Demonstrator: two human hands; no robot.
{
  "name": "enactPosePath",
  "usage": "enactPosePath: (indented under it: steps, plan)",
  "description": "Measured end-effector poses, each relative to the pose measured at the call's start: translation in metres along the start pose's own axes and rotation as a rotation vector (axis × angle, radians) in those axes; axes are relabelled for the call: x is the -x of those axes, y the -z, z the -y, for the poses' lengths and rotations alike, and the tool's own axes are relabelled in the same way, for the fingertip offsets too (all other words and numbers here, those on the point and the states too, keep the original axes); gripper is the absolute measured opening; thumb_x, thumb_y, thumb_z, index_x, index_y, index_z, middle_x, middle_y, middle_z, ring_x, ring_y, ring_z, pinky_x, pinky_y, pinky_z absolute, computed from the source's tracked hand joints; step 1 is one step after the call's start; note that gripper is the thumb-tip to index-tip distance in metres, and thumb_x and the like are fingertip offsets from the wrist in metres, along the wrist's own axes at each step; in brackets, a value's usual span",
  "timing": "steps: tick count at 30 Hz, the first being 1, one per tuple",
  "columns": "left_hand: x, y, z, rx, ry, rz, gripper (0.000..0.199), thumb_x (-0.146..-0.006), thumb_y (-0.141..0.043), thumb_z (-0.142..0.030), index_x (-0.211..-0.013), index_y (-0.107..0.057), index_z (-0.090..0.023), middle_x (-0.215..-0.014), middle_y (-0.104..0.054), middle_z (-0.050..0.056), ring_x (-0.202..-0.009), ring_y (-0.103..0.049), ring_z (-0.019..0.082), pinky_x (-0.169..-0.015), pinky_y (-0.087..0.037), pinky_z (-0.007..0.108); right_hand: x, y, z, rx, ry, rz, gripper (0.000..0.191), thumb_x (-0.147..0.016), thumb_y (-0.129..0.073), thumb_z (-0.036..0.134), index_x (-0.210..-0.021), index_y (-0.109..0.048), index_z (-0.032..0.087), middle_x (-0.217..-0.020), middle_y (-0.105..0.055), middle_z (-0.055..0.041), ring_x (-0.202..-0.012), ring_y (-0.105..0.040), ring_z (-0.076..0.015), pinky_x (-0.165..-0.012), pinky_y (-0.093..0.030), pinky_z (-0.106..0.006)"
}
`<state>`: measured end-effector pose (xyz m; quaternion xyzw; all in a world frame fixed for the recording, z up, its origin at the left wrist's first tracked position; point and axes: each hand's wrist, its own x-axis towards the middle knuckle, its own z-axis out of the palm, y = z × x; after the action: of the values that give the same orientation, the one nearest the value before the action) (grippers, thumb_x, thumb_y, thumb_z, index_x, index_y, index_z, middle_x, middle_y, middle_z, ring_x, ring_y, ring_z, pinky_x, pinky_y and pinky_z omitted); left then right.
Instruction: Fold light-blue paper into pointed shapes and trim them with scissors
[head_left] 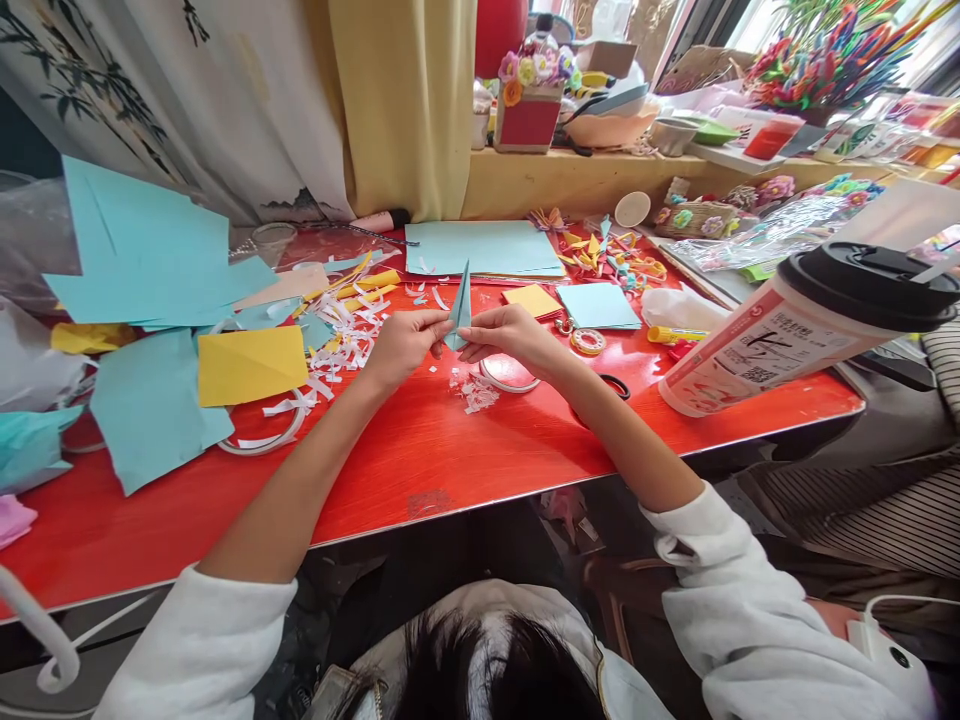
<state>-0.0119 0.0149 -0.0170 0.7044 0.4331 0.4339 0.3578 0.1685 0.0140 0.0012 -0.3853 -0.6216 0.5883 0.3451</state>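
Light-blue folded paper, narrow and pointed, stood tip-up between your left hand and right hand, both pinching its lower end above the glossy red worktop. Folding looked well advanced, completion uncertain; light-blue square paper sheets lay flat, apparently unfolded.

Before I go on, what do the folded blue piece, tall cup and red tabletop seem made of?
Folded blue piece: matte paper, by its sharp creases.
Tall cup: probably paperboard or plastic, by smooth printed wall; black lid likely plastic, by its raised rim.
Red tabletop: glossy, perhaps lacquered wood, given reflections and faint streaks.
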Motion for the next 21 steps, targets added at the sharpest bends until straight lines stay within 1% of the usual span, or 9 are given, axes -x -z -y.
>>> enactPosePath:
  steps: [3, 6, 8, 11, 14, 16, 18, 19, 21]
  plan:
    - [0.0002, -0.0001, -0.0035, -0.005, 0.021, 0.0, 0.023, -0.08, -0.059, -0.038, -0.077, -0.066, -0.017, -0.057, -0.057, -0.001, -0.056, -0.054, 0.011, -0.061, -0.042, 0.024, -0.0006, -0.001, 0.0003, 0.009, -0.012, -0.031, 0.024, -0.072, -0.074, 0.032, -0.071, -0.065, 0.009, -0.062, -0.068, -0.0049, -0.061, -0.067, -0.0123, -0.066, -0.056, -0.023]
    - [0.0004, -0.0006, -0.0076, 0.046, 0.06, 0.035, 0.028, -0.08, -0.058, -0.044, -0.078, -0.062, -0.016, -0.064, -0.057, -0.001, -0.058, -0.055, 0.011, -0.061, -0.044, 0.024, -0.0001, -0.001, 0.0009, 0.035, -0.004, -0.041, 0.026, -0.07, -0.075, 0.033, -0.068, -0.064, 0.01, -0.059, -0.066, -0.0041, -0.057, -0.065, -0.0115, -0.059, -0.055, -0.022]
    - [0.0007, -0.0017, -0.0082, 0.039, 0.059, 0.049, 0.032, -0.078, -0.06, -0.047, -0.073, -0.059, -0.016, -0.065, -0.055, -0.001, -0.059, -0.052, 0.01, -0.059, -0.042, 0.024, 0.0011, -0.0008, 0.0018, 0.056, -0.012, -0.002, 0.027, -0.069, -0.076, 0.034, -0.069, -0.065, 0.01, -0.059, -0.066, -0.004, -0.054, -0.064, -0.0111, -0.056, -0.054, -0.021]
    - [0.0013, -0.0053, -0.006, 0.05, 0.049, 0.012, 0.036, -0.074, -0.066, -0.046, -0.062, -0.052, -0.016, -0.059, -0.048, -0.003, -0.057, -0.044, 0.009, -0.056, -0.036, 0.023, 0.0026, -0.0007, 0.0021, 0.091, -0.037, 0.068, 0.03, -0.07, -0.074, 0.039, -0.074, -0.067, 0.01, -0.062, -0.068, -0.005, -0.058, -0.065, -0.0114, -0.059, -0.055, -0.022]
    - [0.0014, -0.0084, -0.0042, 0.131, 0.073, -0.013, 0.04, -0.071, -0.069, -0.045, -0.058, -0.045, -0.016, -0.056, -0.042, -0.004, -0.055, -0.039, 0.008, -0.054, -0.032, 0.023, 0.0022, -0.0007, 0.001, 0.107, -0.061, 0.073, 0.032, -0.071, -0.074, 0.041, -0.076, -0.067, 0.01, -0.061, -0.066, -0.0044, -0.061, -0.066, -0.0122, -0.061, -0.055, -0.022]
    - [0.0008, -0.0081, -0.0044, 0.194, 0.092, 0.028, 0.037, -0.071, -0.069, -0.045, -0.061, -0.047, -0.016, -0.06, -0.045, -0.004, -0.057, -0.042, 0.008, -0.055, -0.034, 0.022, 0.0018, -0.0012, 0.0008, 0.126, -0.053, 0.056, 0.03, -0.07, -0.075, 0.038, -0.072, -0.064, 0.01, -0.058, -0.064, -0.0031, -0.057, -0.064, -0.0109, -0.057, -0.054, -0.021]
    - [-0.0001, -0.0063, -0.0051, 0.258, 0.101, 0.052, 0.033, -0.072, -0.068, -0.044, -0.066, -0.052, -0.016, -0.064, -0.048, -0.003, -0.059, -0.045, 0.008, -0.056, -0.036, 0.022, 0.0023, -0.0024, 0.0017, 0.176, -0.042, 0.064, 0.027, -0.071, -0.075, 0.034, -0.068, -0.062, 0.01, -0.057, -0.063, -0.0022, -0.053, -0.061, -0.0089, -0.054, -0.051, -0.019]
    - [-0.0004, -0.0053, -0.0054, 0.281, 0.099, 0.045, 0.031, -0.072, -0.068, -0.043, -0.067, -0.054, -0.016, -0.064, -0.048, -0.003, -0.058, -0.045, 0.008, -0.055, -0.036, 0.022, 0.0029, -0.0034, 0.0022, 0.203, -0.042, 0.08, 0.026, -0.073, -0.074, 0.032, -0.067, -0.062, 0.01, -0.058, -0.062, -0.0022, -0.053, -0.06, -0.0083, -0.053, -0.051, -0.018]
    - [-0.0004, -0.0044, -0.0056, 0.3, 0.083, -0.006, 0.031, -0.072, -0.07, -0.04, -0.063, -0.053, -0.015, -0.06, -0.047, -0.003, -0.054, -0.043, 0.007, -0.054, -0.034, 0.022, 0.0042, -0.0056, 0.0027, 0.224, -0.044, 0.141, 0.022, -0.076, -0.071, 0.029, -0.07, -0.062, 0.01, -0.063, -0.064, -0.0027, -0.056, -0.061, -0.0083, -0.053, -0.051, -0.018]
